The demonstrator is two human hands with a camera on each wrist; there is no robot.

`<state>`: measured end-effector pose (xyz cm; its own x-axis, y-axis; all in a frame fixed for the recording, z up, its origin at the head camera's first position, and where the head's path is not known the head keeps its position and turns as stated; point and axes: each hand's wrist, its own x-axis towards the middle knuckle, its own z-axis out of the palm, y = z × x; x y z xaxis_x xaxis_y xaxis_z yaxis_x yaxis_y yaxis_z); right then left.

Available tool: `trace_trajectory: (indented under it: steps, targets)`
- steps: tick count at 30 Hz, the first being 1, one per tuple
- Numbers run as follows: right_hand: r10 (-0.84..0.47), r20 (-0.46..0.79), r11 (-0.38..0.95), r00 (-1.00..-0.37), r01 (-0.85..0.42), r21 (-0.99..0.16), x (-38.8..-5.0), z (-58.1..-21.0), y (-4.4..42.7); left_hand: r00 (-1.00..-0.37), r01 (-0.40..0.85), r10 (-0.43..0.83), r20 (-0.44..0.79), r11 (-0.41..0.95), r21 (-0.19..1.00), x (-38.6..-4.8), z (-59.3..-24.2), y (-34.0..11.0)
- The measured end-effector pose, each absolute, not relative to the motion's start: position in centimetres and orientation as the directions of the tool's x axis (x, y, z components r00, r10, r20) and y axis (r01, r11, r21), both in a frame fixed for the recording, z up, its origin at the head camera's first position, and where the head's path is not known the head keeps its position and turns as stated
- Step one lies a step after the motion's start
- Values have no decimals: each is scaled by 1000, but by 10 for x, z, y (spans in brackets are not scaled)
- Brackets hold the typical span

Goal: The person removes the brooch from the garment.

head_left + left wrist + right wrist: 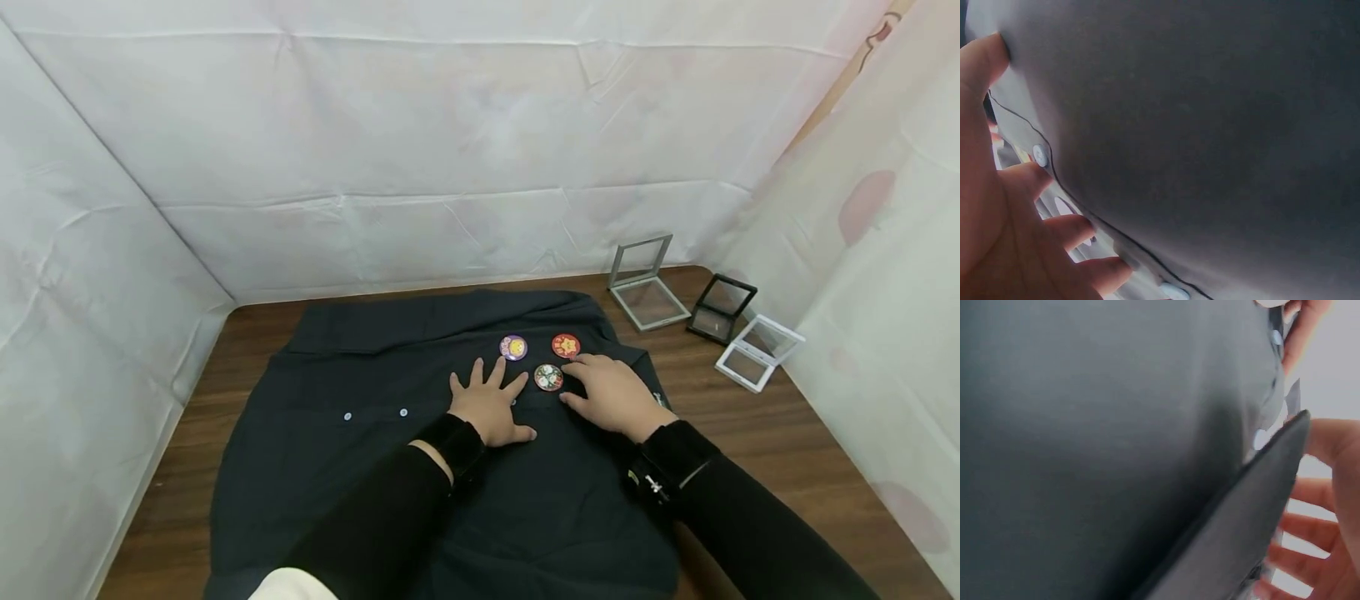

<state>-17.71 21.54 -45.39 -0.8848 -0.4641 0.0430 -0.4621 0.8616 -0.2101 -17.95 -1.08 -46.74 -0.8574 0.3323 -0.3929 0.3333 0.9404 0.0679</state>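
Note:
A dark button-up shirt (300, 475) lies spread on the table. On its far right part sit three round badges: a purple one (513, 347), a red one (566, 346) and a floral one (548, 377). My left hand (487, 408) rests on the cloth with fingers spread, just below the purple badge. Beside the floral badge is my right hand (611, 396), its fingertips close to the badge's right edge; contact is unclear. In the right wrist view, a cloth flap (1229, 531) hides part of the right thumb. White buttons (1040, 155) show near the left fingers.
Three hinged frames stand open at the right of the wooden table (727, 417): a grey one (651, 302), a black one (711, 323) and a white one (746, 367). White sheeting (450, 167) hangs behind and at both sides.

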Motion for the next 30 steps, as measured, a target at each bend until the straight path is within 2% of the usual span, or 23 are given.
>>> trace_trajectory:
  steps: [5, 13, 22, 26, 30]
  targets:
    - [-612, 133, 753, -779, -626, -203, -195, -454, 209, -860, 326, 332, -388, 942, 82, -180, -470, -13]
    - [-671, 13, 722, -741, -658, -213, -213, -457, 210, -855, 320, 331, -400, 943, 96, -179, -471, -14]
    - [-765, 39, 637, -642, -765, -99, -217, -459, 212, -850, 336, 336, -407, 939, 73, -178, -462, -12]
    - [-754, 96, 633, -650, -758, -157, -220, -459, 213, -848, 338, 335, -411, 939, 68, -177, -461, -12]
    - [-687, 85, 676, -722, -678, -290, -220, -453, 212, -849, 333, 332, -412, 940, 72, -175, -458, -12]
